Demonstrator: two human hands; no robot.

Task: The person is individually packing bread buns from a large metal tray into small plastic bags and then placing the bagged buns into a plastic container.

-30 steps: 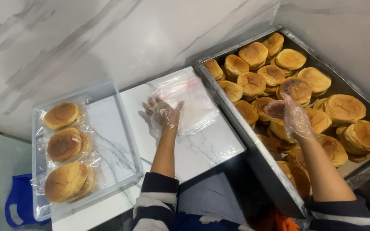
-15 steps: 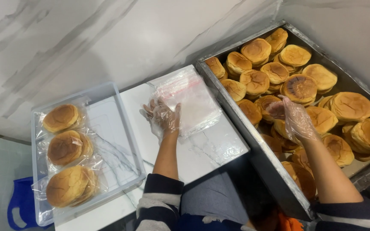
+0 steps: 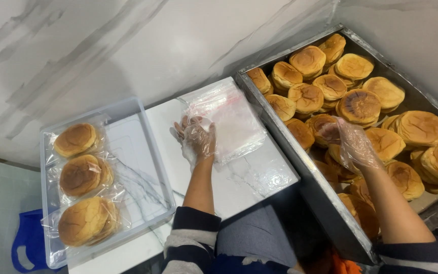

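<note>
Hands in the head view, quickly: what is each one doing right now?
Left hand: open, resting on the stack of clear bags.
Right hand: fingers closing on a bun.

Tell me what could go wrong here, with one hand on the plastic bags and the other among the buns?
1. The buns are heaped unevenly in the metal tray, so pulling one out with the right hand could topple its neighbours.
2. The plastic bags are thin and stacked; the gloved left hand might lift several at once or slide the pile.
3. The clear tray of bagged buns seems to overhang the counter and could tip.
</note>
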